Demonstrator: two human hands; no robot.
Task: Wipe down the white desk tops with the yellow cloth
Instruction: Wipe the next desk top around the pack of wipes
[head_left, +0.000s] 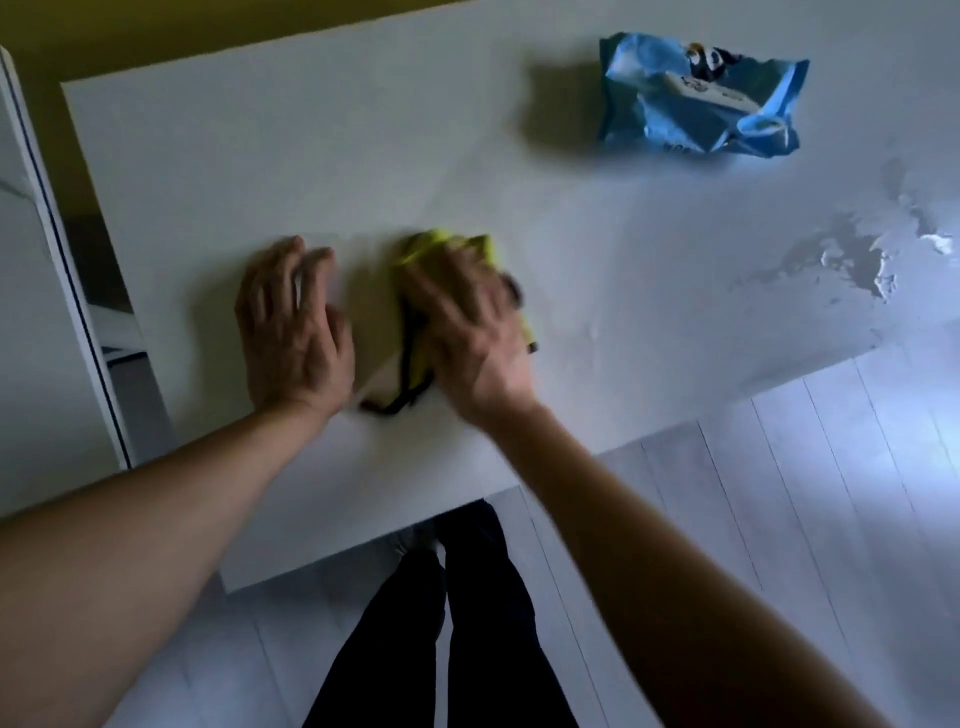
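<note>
A white desk top (322, 171) fills the upper half of the view. The yellow cloth (478, 248) with a dark edge lies on it near the front, mostly covered by my right hand (462, 332), which presses flat on it and looks blurred. My left hand (291, 327) rests palm down on the bare desk just left of the cloth, fingers spread, holding nothing.
A crumpled blue packet (696, 98) lies at the back right of the desk. Wet streaks (852, 254) shine on the desk's right side. A white panel (57, 249) stands at the left. Pale floorboards (779, 493) and my dark trouser legs (447, 623) are below.
</note>
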